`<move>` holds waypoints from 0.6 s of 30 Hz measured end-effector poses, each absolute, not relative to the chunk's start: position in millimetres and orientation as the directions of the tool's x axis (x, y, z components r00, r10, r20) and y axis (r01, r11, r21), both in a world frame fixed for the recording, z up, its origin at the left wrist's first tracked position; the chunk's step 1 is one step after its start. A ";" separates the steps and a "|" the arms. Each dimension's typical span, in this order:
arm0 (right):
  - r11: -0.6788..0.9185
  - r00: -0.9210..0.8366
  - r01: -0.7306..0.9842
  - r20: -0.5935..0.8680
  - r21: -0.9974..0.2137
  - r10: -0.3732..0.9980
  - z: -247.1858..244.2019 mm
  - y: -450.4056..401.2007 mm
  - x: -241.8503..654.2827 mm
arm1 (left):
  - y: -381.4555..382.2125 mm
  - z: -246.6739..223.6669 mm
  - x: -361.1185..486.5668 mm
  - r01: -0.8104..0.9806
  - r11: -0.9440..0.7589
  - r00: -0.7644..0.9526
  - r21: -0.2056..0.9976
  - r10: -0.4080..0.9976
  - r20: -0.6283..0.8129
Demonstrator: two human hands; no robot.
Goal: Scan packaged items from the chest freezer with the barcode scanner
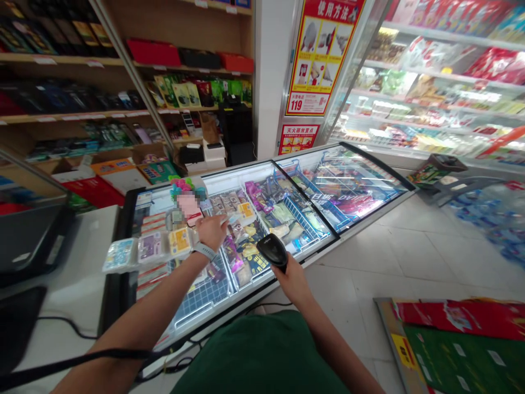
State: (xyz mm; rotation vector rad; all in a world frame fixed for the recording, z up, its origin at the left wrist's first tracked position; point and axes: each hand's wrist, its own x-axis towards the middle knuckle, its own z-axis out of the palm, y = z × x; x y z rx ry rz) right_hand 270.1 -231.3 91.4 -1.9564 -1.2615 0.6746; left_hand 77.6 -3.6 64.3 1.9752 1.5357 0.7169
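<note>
My right hand [294,278] is wrapped round the handle of a black barcode scanner [272,250], its head above the chest freezer's glass lid. To the left, my left hand [212,231], with a grey band on the wrist, reaches over the lid. Its fingers look closed on the near edge of a clear plastic pack with a yellow label [246,210]; the exact grip is partly hidden. By my left wrist, a row of similar packs lies on the freezer's left end: blue-labelled [120,253], purple-labelled [151,247] and another yellow-labelled pack [179,242].
The chest freezer [262,298] holds bagged foods and wire baskets. A counter [77,262] with a dark screen stands left. Stocked shelves [135,115] line the back, and a lit display fridge [435,104] stands right. Boxes [455,339] sit on the floor; cables hang near me.
</note>
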 end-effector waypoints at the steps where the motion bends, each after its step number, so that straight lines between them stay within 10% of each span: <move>1: -0.267 0.381 0.552 -0.046 -0.790 0.923 92.3 -230.7 269.2 | -6.3 64.1 70.2 0.653 -0.149 0.162 0.743 0.985 0.055; 7: -0.201 0.314 0.571 -0.015 -0.796 0.949 99.1 -224.8 261.2 | -41.9 56.5 35.6 0.265 0.140 0.011 0.954 0.989 -0.148; 18: -0.125 0.107 0.607 -0.075 -0.785 0.991 112.1 -213.0 230.3 | -103.0 51.0 0.0 -0.116 0.291 -0.074 0.950 0.951 -0.301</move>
